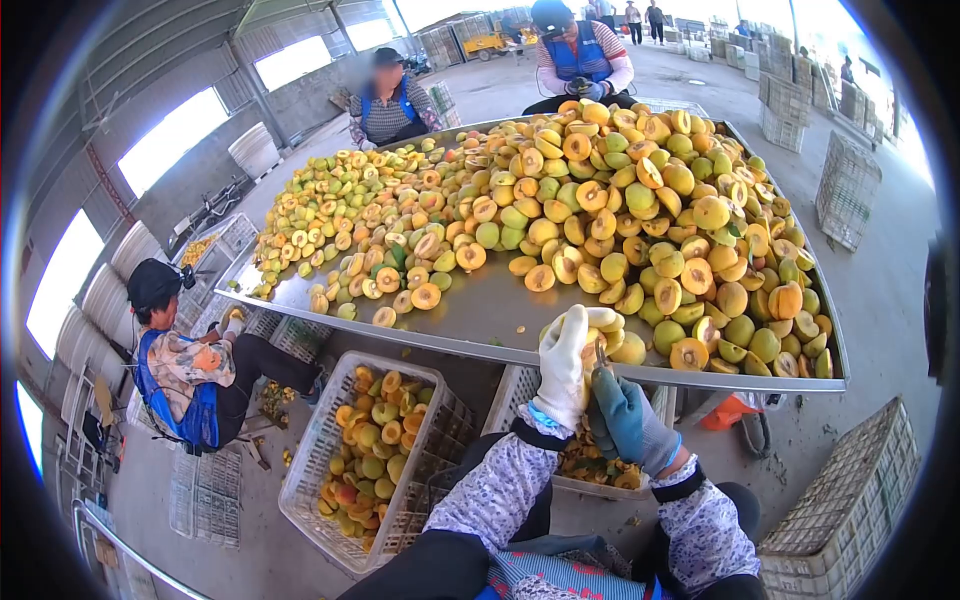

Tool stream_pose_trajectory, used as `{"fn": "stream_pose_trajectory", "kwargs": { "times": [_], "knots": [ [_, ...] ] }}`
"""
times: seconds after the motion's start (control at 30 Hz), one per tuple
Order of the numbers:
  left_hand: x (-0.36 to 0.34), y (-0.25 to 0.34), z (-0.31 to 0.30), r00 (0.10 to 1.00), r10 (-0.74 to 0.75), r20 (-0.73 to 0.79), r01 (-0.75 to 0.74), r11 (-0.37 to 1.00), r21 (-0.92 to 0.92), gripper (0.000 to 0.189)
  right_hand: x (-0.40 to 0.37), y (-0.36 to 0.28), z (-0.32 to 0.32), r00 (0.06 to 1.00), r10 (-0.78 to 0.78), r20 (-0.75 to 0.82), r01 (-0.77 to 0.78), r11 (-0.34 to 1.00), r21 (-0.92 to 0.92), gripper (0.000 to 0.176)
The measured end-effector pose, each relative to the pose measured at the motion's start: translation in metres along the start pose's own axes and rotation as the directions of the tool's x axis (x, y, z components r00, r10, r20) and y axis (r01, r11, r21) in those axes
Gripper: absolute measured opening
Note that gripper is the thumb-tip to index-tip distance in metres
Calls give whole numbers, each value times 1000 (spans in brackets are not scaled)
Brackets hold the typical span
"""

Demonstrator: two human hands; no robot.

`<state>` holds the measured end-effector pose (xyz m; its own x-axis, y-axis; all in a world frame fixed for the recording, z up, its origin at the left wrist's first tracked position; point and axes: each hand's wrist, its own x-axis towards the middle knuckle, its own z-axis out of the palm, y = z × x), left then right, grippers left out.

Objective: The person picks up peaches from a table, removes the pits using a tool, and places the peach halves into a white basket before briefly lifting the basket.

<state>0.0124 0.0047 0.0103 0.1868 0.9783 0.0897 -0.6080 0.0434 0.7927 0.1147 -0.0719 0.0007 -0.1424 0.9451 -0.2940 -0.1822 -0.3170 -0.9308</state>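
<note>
My left hand, in a white glove, is closed round a yellow-green fruit at the near edge of the metal table. Just right of it, my right hand, in a blue-grey glove, is closed on a small tool whose tip meets the fruit; most of the tool is hidden by the fingers. A large heap of halved fruit covers much of the table beyond both hands.
Below the table stand a crate of fruit halves and a second crate under my hands. Stacked crates are at right. One person sits at left; two people are behind the table.
</note>
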Motion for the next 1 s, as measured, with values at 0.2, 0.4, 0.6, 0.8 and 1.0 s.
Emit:
{"fn": "stream_pose_trajectory", "kwargs": {
  "times": [0.2,0.4,0.6,0.8,1.0],
  "knots": [
    [-1,2,-2,995,-9,96,-10,979,205,37,11,26,6,938,-343,-47,327,922,-209,49],
    [12,15,-14,936,-197,290,118,956,269,44,-7,-5,-1,993,71,93,-73,997,14,47],
    [11,13,-16,907,-212,365,185,977,106,43,-11,-11,-2,961,195,194,-214,973,84,48],
    [14,19,-21,972,-147,185,181,966,-184,35,4,18,0,974,-98,206,129,981,-147,45],
    [23,77,-81,987,36,-159,-75,967,-244,34,-2,37,-27,939,-342,31,186,431,-883,32]
  ]
}}
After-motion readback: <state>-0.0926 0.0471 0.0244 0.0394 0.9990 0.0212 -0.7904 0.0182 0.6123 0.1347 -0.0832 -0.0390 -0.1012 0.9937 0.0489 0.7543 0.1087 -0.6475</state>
